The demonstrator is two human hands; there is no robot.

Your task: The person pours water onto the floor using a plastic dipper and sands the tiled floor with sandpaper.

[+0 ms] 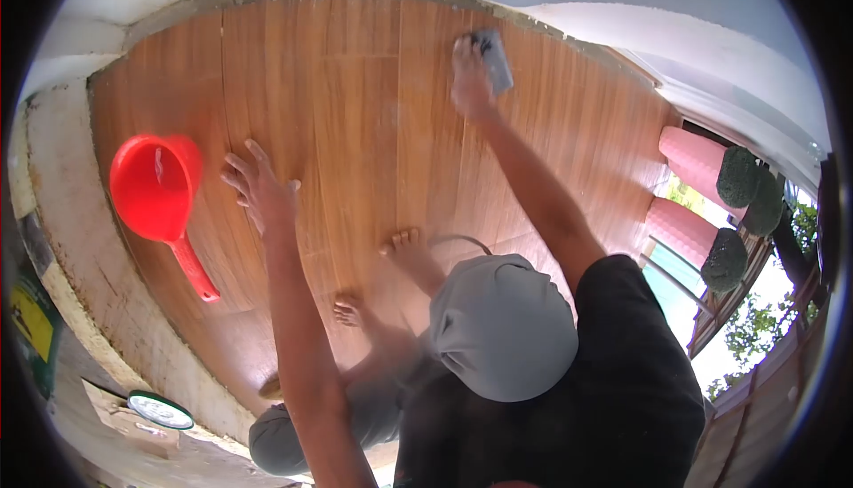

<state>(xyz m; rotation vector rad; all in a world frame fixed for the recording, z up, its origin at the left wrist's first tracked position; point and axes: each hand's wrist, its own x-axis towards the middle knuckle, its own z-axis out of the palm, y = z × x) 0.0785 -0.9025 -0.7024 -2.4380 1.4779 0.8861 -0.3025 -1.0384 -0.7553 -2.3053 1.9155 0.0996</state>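
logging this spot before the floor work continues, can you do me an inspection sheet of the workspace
surface: wood-look plank floor, glare in places; wetness cannot be told
job's things: grey flat tool with a black part; red dipper, handle toward the person
clutter: green-rimmed round item at lower left
hands: right hand grips the tool; left hand open, beside the dipper
cables: nothing seen for certain
surroundings: pale wall ahead; foliage outside, at right

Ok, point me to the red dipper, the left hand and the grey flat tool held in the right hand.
Red dipper (161,210): head view, on its bowl.
Left hand (259,190): head view, on its back.
Grey flat tool (500,67): head view, on its uncovered flat face.
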